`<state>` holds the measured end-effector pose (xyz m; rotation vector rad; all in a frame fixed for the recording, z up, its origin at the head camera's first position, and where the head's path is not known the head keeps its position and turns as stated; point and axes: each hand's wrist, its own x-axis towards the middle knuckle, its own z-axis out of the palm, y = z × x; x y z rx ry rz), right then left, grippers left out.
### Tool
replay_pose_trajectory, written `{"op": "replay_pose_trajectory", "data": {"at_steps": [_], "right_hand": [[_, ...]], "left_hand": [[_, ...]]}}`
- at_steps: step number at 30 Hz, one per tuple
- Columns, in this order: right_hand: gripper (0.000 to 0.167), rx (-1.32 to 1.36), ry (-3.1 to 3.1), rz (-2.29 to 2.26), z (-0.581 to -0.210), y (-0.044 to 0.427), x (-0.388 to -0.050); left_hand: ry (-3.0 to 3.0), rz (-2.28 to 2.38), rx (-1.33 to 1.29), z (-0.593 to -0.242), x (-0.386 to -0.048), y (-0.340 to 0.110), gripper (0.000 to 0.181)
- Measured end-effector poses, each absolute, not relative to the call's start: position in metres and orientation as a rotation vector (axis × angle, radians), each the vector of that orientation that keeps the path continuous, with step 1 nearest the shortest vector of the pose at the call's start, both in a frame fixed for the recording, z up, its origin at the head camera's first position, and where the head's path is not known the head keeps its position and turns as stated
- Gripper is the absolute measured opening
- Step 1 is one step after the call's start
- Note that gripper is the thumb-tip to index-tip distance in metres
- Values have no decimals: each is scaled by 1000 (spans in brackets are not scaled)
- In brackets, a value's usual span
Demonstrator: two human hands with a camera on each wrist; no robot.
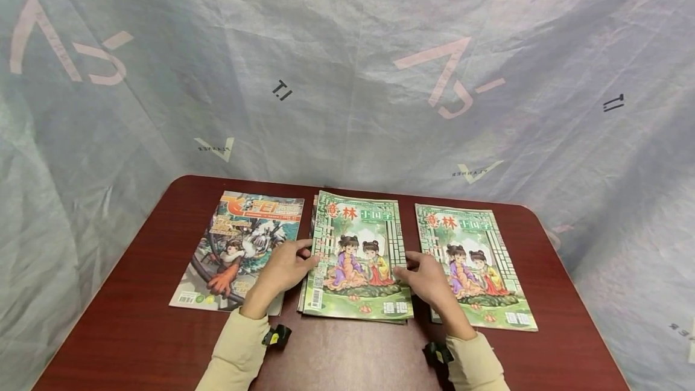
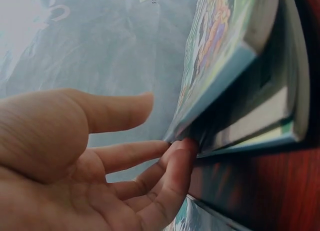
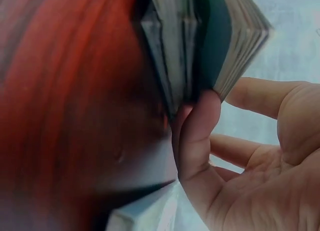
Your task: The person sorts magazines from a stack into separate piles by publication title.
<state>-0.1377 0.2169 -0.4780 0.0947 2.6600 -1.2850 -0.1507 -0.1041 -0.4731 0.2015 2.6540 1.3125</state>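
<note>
In the head view, a green magazine point(image 1: 361, 294) with two cartoon children tops the middle pile. My left hand point(image 1: 285, 267) is at its left edge. In the left wrist view, the fingertips point(image 2: 182, 148) touch below its spine, while the thumb stands apart from the cover. My right hand point(image 1: 431, 279) pinches its right edge; in the right wrist view, a curled finger point(image 3: 200, 126) lies under the fanned pages point(image 3: 245, 41), with the thumb on the other side. A gap separates the top magazine from the magazines below point(image 2: 272, 133).
A comic magazine point(image 1: 255, 246) with a red-gloved figure lies to the left. Another green magazine point(image 1: 478, 312) lies to the right, partly behind my right forearm. The dark red table point(image 1: 342, 355) has a grey printed curtain point(image 1: 347, 125) behind it.
</note>
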Motion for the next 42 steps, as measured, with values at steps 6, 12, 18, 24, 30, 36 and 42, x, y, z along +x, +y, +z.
{"op": "replay_pose_trajectory", "data": {"at_steps": [6, 12, 18, 24, 30, 36, 42], "right_hand": [[59, 71, 2684, -1300, -474, 220, -139], [52, 62, 2623, -1458, -474, 223, -141], [52, 69, 2495, -1606, -472, 225, -142], [54, 86, 2455, -1638, -472, 227, -142], [55, 105, 2413, -1699, -471, 229, -141], [54, 92, 2389, -1717, -468, 232, -141], [55, 106, 2401, -1722, -465, 234, -142]], "left_hand": [[2619, 1351, 200, -473, -150, -104, 51], [2533, 1390, 176, -472, -153, -103, 62], [2415, 1490, 124, -472, -152, -100, 76], [2384, 1542, 86, -473, -151, -98, 76], [2363, 1573, 93, -474, -150, -98, 74], [2331, 1607, 82, -472, -149, -97, 75], [2324, 1622, 100, -471, -148, -97, 74]]}}
